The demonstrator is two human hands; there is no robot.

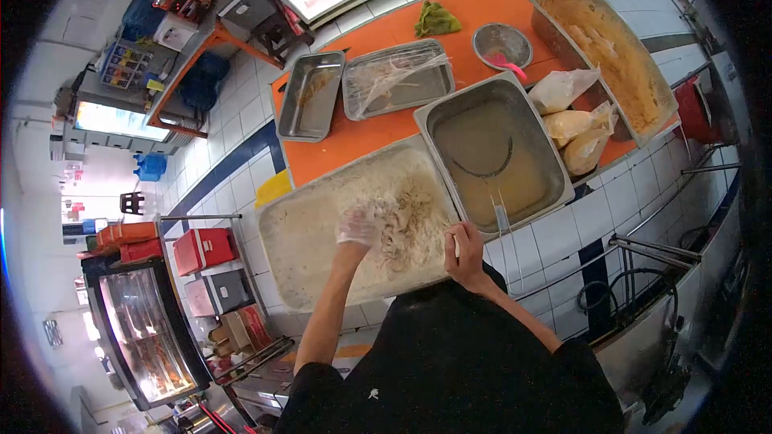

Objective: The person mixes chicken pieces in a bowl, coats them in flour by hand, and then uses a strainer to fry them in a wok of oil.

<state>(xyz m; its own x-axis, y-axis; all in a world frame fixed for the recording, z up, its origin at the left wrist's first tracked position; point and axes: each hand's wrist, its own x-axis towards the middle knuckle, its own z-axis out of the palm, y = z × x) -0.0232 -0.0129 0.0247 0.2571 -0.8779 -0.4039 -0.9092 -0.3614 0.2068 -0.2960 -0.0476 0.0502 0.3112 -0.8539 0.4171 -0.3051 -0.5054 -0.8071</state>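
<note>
My left hand (359,227), in a clear plastic glove dusted with flour, is down in a large pale tub (297,302) of flour. Its fingers blend into the white flour, and I cannot tell whether they close on anything. Just right of it lies a heap of floured strips (400,229), lumpy and beige. My bare right hand (464,252) has its fingers curled round the tub's right edge, near my body. Beside that hand, a metal wire tool (502,221) leans over the rim of a steel pan (555,205) holding cloudy brownish liquid.
On the orange table (386,28) stand two steel trays (310,96), one with plastic wrap, a green cloth (437,19) and a metal bowl (503,46) with a pink utensil. Filled plastic bags (564,90) and a deep pan (667,104) of orange-brown coating stand right.
</note>
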